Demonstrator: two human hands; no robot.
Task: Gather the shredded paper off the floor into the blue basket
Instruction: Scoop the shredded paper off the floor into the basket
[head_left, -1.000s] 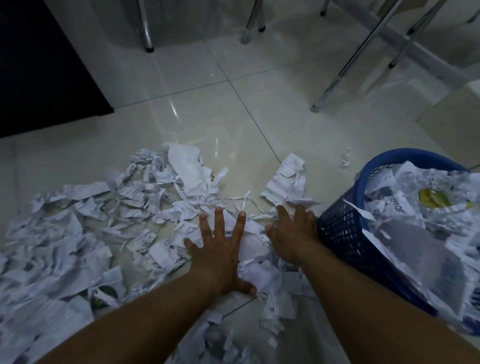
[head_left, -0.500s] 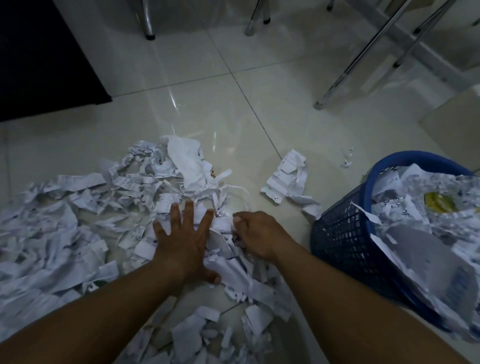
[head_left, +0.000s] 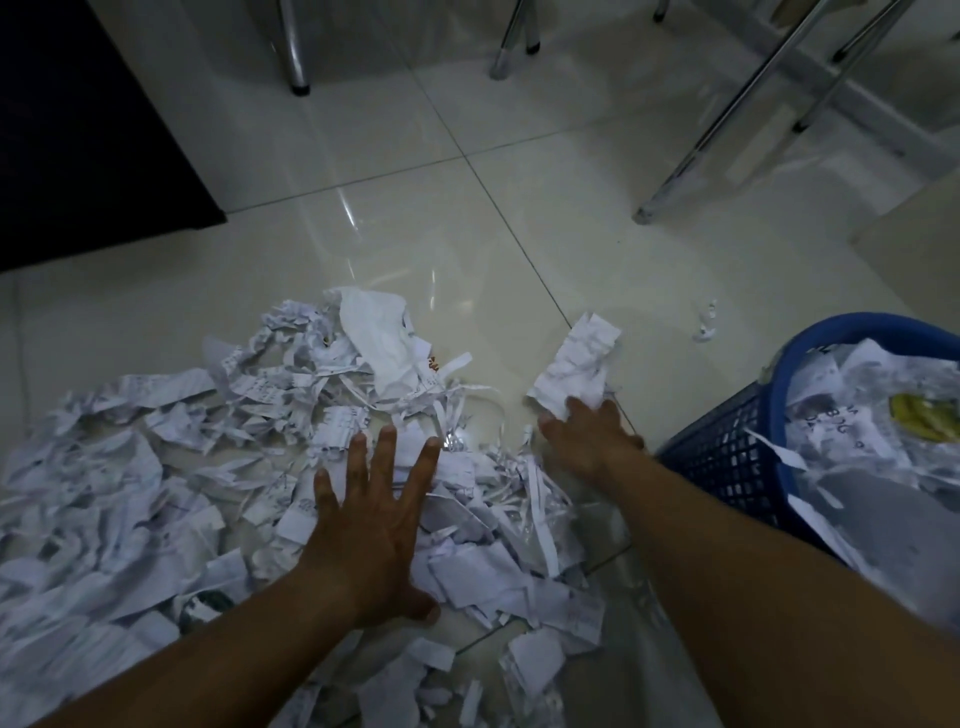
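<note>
Your left hand (head_left: 374, 525) lies flat with fingers spread on the paper (head_left: 156, 493) heaped across the floor (head_left: 467, 234). Your right hand (head_left: 587, 436) reaches a crumpled scrap (head_left: 576, 364); its grip is hidden. The basket (head_left: 727, 457), heaped with paper, stands just right.

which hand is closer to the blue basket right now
Right. The right hand lies on the floor just beside the blue basket, while the left hand is spread flat on the shredded paper, farther away.
</note>
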